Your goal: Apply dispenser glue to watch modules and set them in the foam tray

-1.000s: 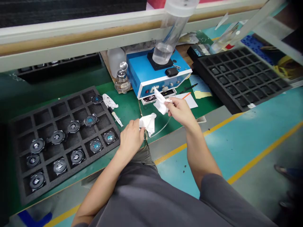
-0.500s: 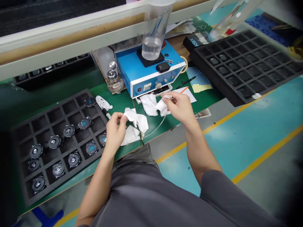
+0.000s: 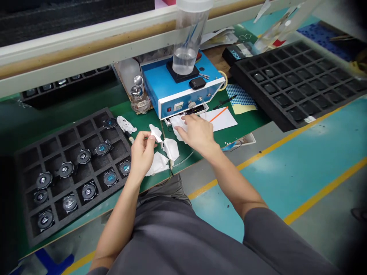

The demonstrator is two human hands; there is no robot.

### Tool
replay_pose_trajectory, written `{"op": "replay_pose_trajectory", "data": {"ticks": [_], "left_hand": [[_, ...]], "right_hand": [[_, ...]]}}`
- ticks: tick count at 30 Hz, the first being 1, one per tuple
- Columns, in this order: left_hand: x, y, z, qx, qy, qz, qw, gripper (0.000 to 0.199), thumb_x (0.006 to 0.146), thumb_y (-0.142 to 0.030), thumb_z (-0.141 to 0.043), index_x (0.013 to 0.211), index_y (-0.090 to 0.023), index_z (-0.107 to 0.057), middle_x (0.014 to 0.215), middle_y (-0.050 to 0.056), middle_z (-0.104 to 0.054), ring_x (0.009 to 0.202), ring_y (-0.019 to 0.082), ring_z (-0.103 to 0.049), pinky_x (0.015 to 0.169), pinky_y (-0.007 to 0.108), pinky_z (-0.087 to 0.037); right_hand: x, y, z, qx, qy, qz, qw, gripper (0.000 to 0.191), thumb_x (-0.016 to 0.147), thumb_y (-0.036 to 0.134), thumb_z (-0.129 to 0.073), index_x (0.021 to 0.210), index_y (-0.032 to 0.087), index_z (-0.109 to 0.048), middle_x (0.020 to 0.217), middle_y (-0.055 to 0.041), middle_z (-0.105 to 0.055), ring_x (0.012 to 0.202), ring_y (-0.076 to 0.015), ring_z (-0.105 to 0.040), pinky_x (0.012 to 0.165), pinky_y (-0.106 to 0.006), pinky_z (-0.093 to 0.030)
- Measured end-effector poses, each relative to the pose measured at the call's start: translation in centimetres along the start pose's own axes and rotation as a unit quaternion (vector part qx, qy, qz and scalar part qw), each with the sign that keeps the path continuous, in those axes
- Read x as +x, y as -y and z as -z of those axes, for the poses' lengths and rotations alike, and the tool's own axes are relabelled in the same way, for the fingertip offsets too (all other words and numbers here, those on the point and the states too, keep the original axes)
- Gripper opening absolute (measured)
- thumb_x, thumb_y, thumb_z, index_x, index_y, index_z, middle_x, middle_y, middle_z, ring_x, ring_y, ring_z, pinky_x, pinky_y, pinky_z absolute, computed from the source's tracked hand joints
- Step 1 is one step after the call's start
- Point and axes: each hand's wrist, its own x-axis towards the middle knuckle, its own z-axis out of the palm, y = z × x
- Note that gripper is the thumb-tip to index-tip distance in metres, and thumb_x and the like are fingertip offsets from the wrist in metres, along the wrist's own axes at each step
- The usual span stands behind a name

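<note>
My left hand [image 3: 143, 152] pinches a small white wipe [image 3: 155, 132] between thumb and fingers, above the green table. Below and beside it lie a crumpled wipe [image 3: 171, 149] and a flatter one [image 3: 158, 163]. My right hand [image 3: 198, 133] reaches over another white wipe [image 3: 178, 123] in front of the blue machine. Its thumb and fingers are apart, with the palm facing down and hiding part of that wipe. To the left, a black foam tray [image 3: 64, 140] carries several round watch-like parts, such as one watch case [image 3: 110, 178].
A blue dispenser box [image 3: 177, 91] bears a clear cylinder of liquid [image 3: 185, 61]. A pump bottle [image 3: 140, 100] stands left of it. A thin clear tube [image 3: 185, 160] crosses the table edge. White paper [image 3: 222, 121] and another foam tray [image 3: 282, 103] lie rightward.
My right hand has moved left and released the wipe it pinched, its fingers now spread over the wipes. My left hand still holds its wipe, whose shape has shifted.
</note>
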Motion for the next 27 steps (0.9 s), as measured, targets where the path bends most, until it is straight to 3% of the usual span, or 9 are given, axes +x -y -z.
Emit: {"op": "replay_pose_trajectory", "data": {"ticks": [3,7,11,13,18,21,23,24,27], "left_hand": [[-0.4,-0.2,0.1,0.176,0.022,-0.023,0.984,0.011,0.095,-0.027,-0.052,0.090,-0.020,-0.058,0.090,0.004,-0.070,0.085,0.020,-0.067,0.080,0.034,-0.053],[-0.8,0.1,0.8,0.323,0.054,-0.030,0.944,0.011,0.096,-0.020,-0.050,0.091,-0.019,-0.060,0.094,0.007,-0.070,0.089,0.024,-0.068,0.082,0.035,-0.049],[-0.9,0.4,1.3,0.399,0.083,-0.028,0.913,0.014,0.098,-0.020,-0.051,0.101,-0.016,-0.064,0.101,0.012,-0.071,0.091,0.027,-0.068,0.080,0.036,-0.049],[-1.0,0.4,1.5,0.421,0.092,-0.024,0.902,0.016,0.097,-0.020,-0.053,0.106,-0.014,-0.065,0.105,0.014,-0.071,0.091,0.028,-0.069,0.080,0.036,-0.050],[-1.8,0.7,2.6,0.399,0.074,-0.049,0.913,0.023,0.096,-0.019,-0.055,0.116,-0.012,-0.065,0.110,0.016,-0.072,0.090,0.027,-0.069,0.083,0.038,-0.053],[-2.2,1.2,3.1,0.355,0.064,-0.062,0.931,0.025,0.095,-0.017,-0.056,0.117,-0.011,-0.066,0.109,0.016,-0.072,0.091,0.026,-0.069,0.086,0.041,-0.053],[-2.4,1.4,3.2,0.293,0.044,-0.072,0.952,0.027,0.093,-0.016,-0.057,0.118,-0.011,-0.066,0.112,0.016,-0.071,0.094,0.026,-0.068,0.088,0.041,-0.053],[-2.5,1.5,3.1,0.242,0.030,-0.073,0.967,0.029,0.092,-0.018,-0.059,0.120,-0.012,-0.065,0.115,0.016,-0.071,0.097,0.025,-0.068,0.088,0.040,-0.053],[-2.8,1.2,2.4,-0.006,0.024,-0.012,1.000,0.038,0.091,-0.031,-0.065,0.125,-0.015,-0.063,0.126,0.016,-0.068,0.107,0.024,-0.066,0.084,0.034,-0.056]], "right_hand": [[1.2,0.4,-1.1,-0.025,0.039,-0.022,0.999,0.023,0.093,0.022,-0.054,0.101,0.014,-0.074,0.102,-0.0169,-0.075,0.098,-0.0321,-0.069,0.078,-0.040,-0.049],[2.3,-1.2,-0.7,0.146,-0.054,-0.004,0.988,0.018,0.090,0.027,-0.057,0.094,0.018,-0.073,0.094,-0.0076,-0.076,0.087,-0.0231,-0.069,0.076,-0.033,-0.048],[2.2,-2.1,0.8,0.253,-0.112,0.029,0.961,0.018,0.089,0.030,-0.056,0.085,0.017,-0.069,0.089,-0.0074,-0.074,0.080,-0.0194,-0.066,0.070,-0.030,-0.047],[1.1,-1.3,1.1,0.237,-0.075,0.066,0.966,0.016,0.088,0.030,-0.059,0.089,0.018,-0.069,0.090,-0.0062,-0.074,0.077,-0.0183,-0.064,0.071,-0.031,-0.046],[-3.2,2.2,-0.5,0.144,0.159,0.091,0.972,0.013,0.088,0.030,-0.065,0.092,0.020,-0.072,0.089,-0.0043,-0.075,0.075,-0.0185,-0.065,0.069,-0.030,-0.041],[-4.5,2.8,-1.5,0.205,0.152,0.029,0.966,0.015,0.092,0.026,-0.058,0.083,0.019,-0.068,0.077,-0.0041,-0.071,0.071,-0.0179,-0.062,0.067,-0.030,-0.040],[-4.5,2.4,-1.3,0.344,0.118,-0.002,0.931,0.015,0.092,0.030,-0.060,0.082,0.019,-0.065,0.075,-0.0026,-0.067,0.068,-0.0158,-0.058,0.066,-0.029,-0.042],[-4.4,2.1,-0.9,0.430,0.118,-0.013,0.895,0.017,0.091,0.035,-0.062,0.083,0.020,-0.064,0.076,-0.0021,-0.066,0.068,-0.0150,-0.057,0.066,-0.028,-0.043],[-4.4,2.1,0.1,0.641,0.186,-0.042,0.744,0.027,0.086,0.047,-0.071,0.092,0.021,-0.066,0.084,-0.0027,-0.066,0.070,-0.0145,-0.057,0.064,-0.028,-0.047]]}}
